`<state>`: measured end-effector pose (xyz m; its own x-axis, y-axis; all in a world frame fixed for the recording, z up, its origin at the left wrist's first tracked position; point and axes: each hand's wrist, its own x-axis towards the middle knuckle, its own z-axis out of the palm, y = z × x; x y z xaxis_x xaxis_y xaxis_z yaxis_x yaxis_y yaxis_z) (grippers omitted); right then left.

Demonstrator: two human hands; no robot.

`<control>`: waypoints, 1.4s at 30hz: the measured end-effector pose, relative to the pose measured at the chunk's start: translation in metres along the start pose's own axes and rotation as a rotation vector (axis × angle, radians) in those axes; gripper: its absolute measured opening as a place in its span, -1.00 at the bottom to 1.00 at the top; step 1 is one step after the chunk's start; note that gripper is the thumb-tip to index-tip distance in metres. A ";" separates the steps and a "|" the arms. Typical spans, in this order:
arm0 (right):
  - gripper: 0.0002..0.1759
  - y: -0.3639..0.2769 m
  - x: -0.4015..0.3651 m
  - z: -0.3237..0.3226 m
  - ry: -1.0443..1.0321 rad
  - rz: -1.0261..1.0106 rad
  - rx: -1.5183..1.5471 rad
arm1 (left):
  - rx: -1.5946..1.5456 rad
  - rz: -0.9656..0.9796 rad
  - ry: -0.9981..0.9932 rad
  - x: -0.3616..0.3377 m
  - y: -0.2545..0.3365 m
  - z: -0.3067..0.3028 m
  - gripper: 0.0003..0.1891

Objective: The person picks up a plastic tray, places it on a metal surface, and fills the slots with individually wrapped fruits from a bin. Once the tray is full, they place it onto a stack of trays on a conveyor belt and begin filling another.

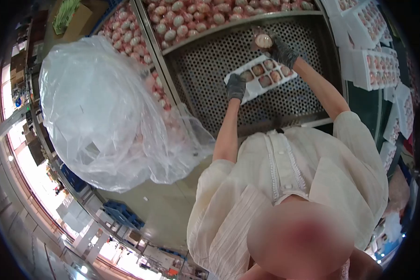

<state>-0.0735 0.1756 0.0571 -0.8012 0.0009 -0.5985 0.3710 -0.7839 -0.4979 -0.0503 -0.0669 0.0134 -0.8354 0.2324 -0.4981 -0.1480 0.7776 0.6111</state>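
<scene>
Both hands wear dark gloves. My left hand (236, 87) grips the left end of a white foam tray (251, 94) above a perforated metal surface (203, 60). Several round, pinkish items sit in the tray's compartments, while compartments at its left end hold nothing. Beyond the tray's upper right side, my right hand (285, 52) has its fingers around the edge of a clear-wrapped, pale egg-like item (263, 41). The wrap spreads out around that item.
Many wrapped egg-like items (186, 21) fill the bin beyond the metal edge. A large clear plastic bag (98, 107) bulges at the left. Filled white trays (382, 67) are stacked at the right. A cardboard box (82, 23) stands at the upper left.
</scene>
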 end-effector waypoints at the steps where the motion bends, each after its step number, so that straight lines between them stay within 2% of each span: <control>1: -0.55 0.014 -0.018 0.006 0.080 0.074 -0.023 | -0.380 -0.015 -0.006 -0.015 0.012 -0.006 -0.77; 2: -0.54 0.029 -0.036 0.010 0.158 0.149 -0.048 | -0.761 -0.030 -0.002 -0.028 0.026 -0.013 -0.81; 3: -0.54 0.033 -0.063 0.031 0.140 0.259 -0.131 | -1.046 -0.058 -0.297 -0.013 0.005 -0.006 -0.76; 4: -0.48 0.085 -0.034 -0.029 -0.044 0.007 -0.488 | -1.153 -0.186 -0.174 -0.026 0.016 -0.003 -0.73; 6: -0.47 0.094 -0.079 -0.004 -0.132 0.004 -1.030 | -1.020 -0.098 -0.128 -0.044 0.016 0.006 -0.74; 7: -0.47 0.102 -0.097 0.009 -0.133 0.012 -1.029 | -1.021 -0.106 -0.128 -0.052 0.011 0.011 -0.74; 9: -0.48 0.118 -0.115 0.018 0.106 -0.391 -1.395 | -0.803 -0.090 -0.149 -0.067 0.007 0.017 -0.66; 10: -0.48 0.115 -0.119 0.022 0.104 -0.388 -1.398 | -0.806 -0.092 -0.149 -0.072 0.008 0.017 -0.66; 12: -0.50 0.112 -0.126 0.032 -0.059 -0.687 -1.733 | -1.543 -0.424 -0.317 -0.081 0.010 0.014 -0.70; 13: -0.47 0.107 -0.125 0.036 -0.179 -0.659 -1.846 | -1.556 -0.379 -0.350 -0.078 0.004 0.018 -0.73; 14: -0.47 0.104 -0.125 0.041 -0.181 -0.657 -1.847 | -1.558 -0.382 -0.349 -0.080 0.003 0.021 -0.73; 16: -0.47 0.115 -0.107 0.024 -0.201 -0.462 -1.948 | -0.905 -0.170 0.017 -0.085 0.004 0.023 -0.76; 17: -0.46 0.120 -0.100 0.016 -0.210 -0.527 -2.024 | -0.910 -0.170 0.102 -0.078 -0.001 0.031 -0.81; 18: -0.46 0.121 -0.101 0.018 -0.211 -0.529 -2.025 | -0.911 -0.169 0.104 -0.074 0.000 0.030 -0.81; 20: -0.43 0.120 -0.102 0.019 -0.080 -0.751 -1.940 | -0.502 -0.073 0.199 -0.068 0.002 0.029 -0.85; 21: -0.43 0.122 -0.103 0.016 -0.081 -0.750 -1.943 | -0.505 -0.074 0.198 -0.067 0.001 0.031 -0.85; 23: -0.45 0.122 -0.104 0.010 -0.062 -0.735 -1.879 | -0.119 0.030 0.311 -0.066 0.002 0.035 -0.86; 24: -0.45 0.117 -0.105 0.015 -0.058 -0.733 -1.885 | -0.124 0.033 0.308 -0.068 0.006 0.035 -0.86; 26: -0.46 0.110 -0.104 0.027 -0.072 -0.608 -1.850 | -0.103 0.176 0.419 -0.076 0.013 0.029 -0.88; 27: -0.49 0.107 -0.101 0.029 -0.076 -0.484 -1.846 | -0.083 0.235 0.414 -0.080 0.013 0.026 -0.85; 28: -0.49 0.105 -0.097 0.033 -0.072 -0.485 -1.846 | -0.083 0.238 0.413 -0.082 0.012 0.027 -0.85; 30: -0.49 0.107 -0.079 0.028 -0.198 -0.206 -2.010 | -0.264 0.215 0.374 -0.084 0.009 0.025 -0.82; 31: -0.49 0.115 -0.075 0.017 -0.198 -0.214 -2.011 | -0.298 0.176 0.358 -0.084 0.010 0.025 -0.78; 33: -0.51 0.130 -0.082 0.004 -0.189 -0.664 -1.883 | -0.241 0.178 0.363 -0.085 0.008 0.031 -0.78; 36: -0.51 0.132 -0.089 0.014 -0.083 -0.539 -1.845 | -0.118 0.186 0.391 -0.076 0.001 0.040 -0.76; 37: -0.51 0.132 -0.087 0.013 -0.081 -0.538 -1.846 | -0.225 0.144 0.312 -0.069 -0.001 0.041 -0.75; 39: -0.48 0.130 -0.083 0.016 0.119 -0.426 -1.715 | -0.334 0.105 0.232 -0.062 0.000 0.037 -0.75; 41: -0.47 0.128 -0.081 0.021 0.107 -0.448 -1.787 | -0.304 0.081 0.092 -0.059 0.006 0.029 -0.75; 42: -0.46 0.127 -0.082 0.025 0.090 -0.466 -1.859 | -0.302 0.084 0.087 -0.064 0.007 0.028 -0.75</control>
<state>0.0276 0.0604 0.0583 -0.9702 0.0593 -0.2351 0.1757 0.8403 -0.5129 0.0170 -0.0599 0.0320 -0.8915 0.2278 -0.3916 -0.2160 0.5460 0.8094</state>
